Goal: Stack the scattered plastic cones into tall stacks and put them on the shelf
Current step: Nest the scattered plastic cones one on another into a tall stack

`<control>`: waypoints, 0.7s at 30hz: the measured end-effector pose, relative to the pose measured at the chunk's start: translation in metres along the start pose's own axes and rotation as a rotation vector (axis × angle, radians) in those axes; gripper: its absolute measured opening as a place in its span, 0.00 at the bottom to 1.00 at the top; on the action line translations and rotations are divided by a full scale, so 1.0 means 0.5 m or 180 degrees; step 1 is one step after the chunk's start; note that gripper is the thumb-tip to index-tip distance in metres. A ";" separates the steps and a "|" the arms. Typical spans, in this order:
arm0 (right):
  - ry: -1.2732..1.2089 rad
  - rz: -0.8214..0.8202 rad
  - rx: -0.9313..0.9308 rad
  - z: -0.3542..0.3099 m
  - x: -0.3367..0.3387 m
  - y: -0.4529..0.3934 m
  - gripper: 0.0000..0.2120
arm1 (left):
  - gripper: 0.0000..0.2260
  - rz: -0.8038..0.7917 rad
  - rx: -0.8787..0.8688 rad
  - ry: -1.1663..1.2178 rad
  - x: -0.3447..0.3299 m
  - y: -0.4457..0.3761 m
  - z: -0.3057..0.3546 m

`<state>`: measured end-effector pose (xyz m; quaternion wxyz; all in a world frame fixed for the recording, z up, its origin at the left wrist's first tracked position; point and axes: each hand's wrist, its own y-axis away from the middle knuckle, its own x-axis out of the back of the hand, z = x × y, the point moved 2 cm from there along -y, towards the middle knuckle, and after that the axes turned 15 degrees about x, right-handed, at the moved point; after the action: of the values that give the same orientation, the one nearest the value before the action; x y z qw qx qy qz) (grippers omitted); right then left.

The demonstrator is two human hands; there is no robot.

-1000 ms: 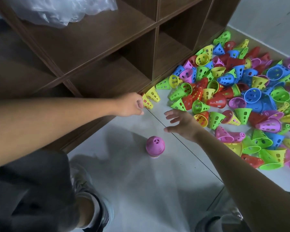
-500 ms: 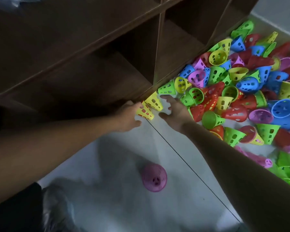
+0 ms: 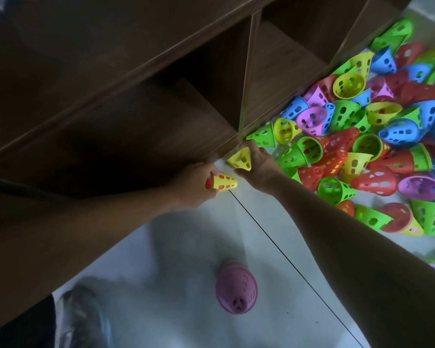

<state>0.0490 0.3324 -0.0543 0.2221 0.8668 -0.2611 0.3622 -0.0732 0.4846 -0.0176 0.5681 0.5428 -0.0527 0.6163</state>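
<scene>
while both arms reached toward the shelf (image 3: 161, 116) base, the left hand (image 3: 194, 184) gripped a yellow cone (image 3: 224, 182) with a red cone nested inside, fingers curled round it. right hand (image 3: 259, 164) pinched a second yellow cone (image 3: 241, 158) lying on the floor (image 3: 274, 247) just beside the shelf edge. the loose cone pile (image 3: 362, 136) lay to the right; a pink cone stack (image 3: 236, 288) stood alone nearer the body.
</scene>
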 end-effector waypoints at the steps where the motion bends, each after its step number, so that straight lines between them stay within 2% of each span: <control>1: -0.0038 0.0062 -0.0038 0.003 -0.004 0.003 0.28 | 0.19 0.0061 0.0021 0.0025 -0.002 0.003 -0.003; 5: -0.0005 0.0214 -0.0111 0.004 -0.024 0.022 0.25 | 0.14 0.0270 0.0086 0.0134 -0.009 0.024 -0.023; 8: 0.0147 0.0265 -0.0066 -0.010 -0.034 0.033 0.25 | 0.14 0.0297 0.0176 0.0352 -0.007 0.044 -0.036; 13: -0.0066 0.0194 -0.0023 -0.039 -0.025 0.053 0.29 | 0.13 0.0359 0.0320 0.0612 0.006 0.082 -0.039; 21: -0.0392 0.0247 0.0045 -0.073 0.063 0.138 0.35 | 0.13 0.0163 0.0502 0.1350 0.023 0.149 -0.031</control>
<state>0.0068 0.2914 0.0058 0.1853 0.8782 -0.3051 0.3184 -0.1363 0.4766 0.0257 0.5064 0.4423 0.1026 0.7331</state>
